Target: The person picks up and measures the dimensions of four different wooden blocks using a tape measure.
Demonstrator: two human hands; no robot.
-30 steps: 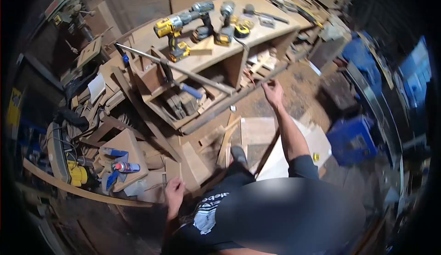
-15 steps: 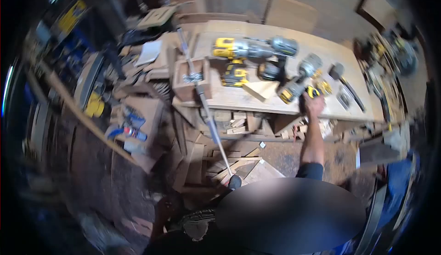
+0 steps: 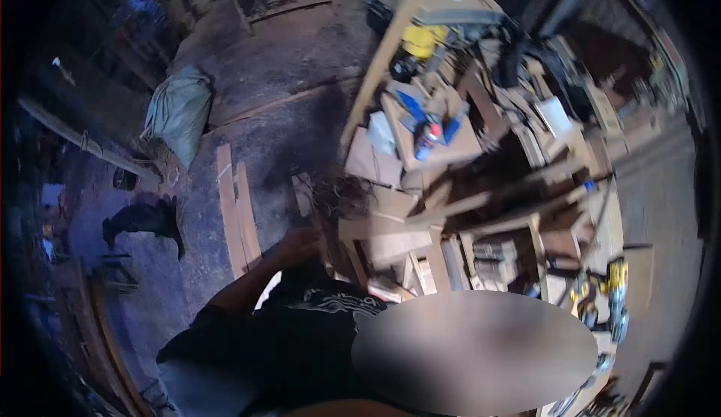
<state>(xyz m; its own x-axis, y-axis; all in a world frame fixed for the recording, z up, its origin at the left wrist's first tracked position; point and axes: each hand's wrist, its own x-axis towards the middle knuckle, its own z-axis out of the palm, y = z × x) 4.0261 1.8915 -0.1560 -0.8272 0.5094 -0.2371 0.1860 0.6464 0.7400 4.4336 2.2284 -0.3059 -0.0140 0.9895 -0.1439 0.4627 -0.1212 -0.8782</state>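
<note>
My left hand [image 3: 302, 241] reaches out at the left of my body, at the near end of the wood pile. Its fingers are dark and smeared, so I cannot tell whether they grip anything. Just beyond it lies a dark, tangled heap [image 3: 338, 195]. A light wooden board [image 3: 394, 246] and several offcuts are to its right. My right hand is out of view. At the right edge, a yellow drill [image 3: 617, 278] rests on the workbench [image 3: 557, 288].
Two long wooden strips [image 3: 239, 210] lie on the floor at left. Behind them are a stuffed sack [image 3: 180, 109] and a black animal [image 3: 143, 218]. A red-capped spray can [image 3: 428, 143] sits on a box, near a long slanting timber [image 3: 383, 60].
The view has swung left, from the workbench towards the floor and wood pile. My right hand, earlier at a black-and-yellow tool on the bench, has left the view; my left hand now shows outstretched.
</note>
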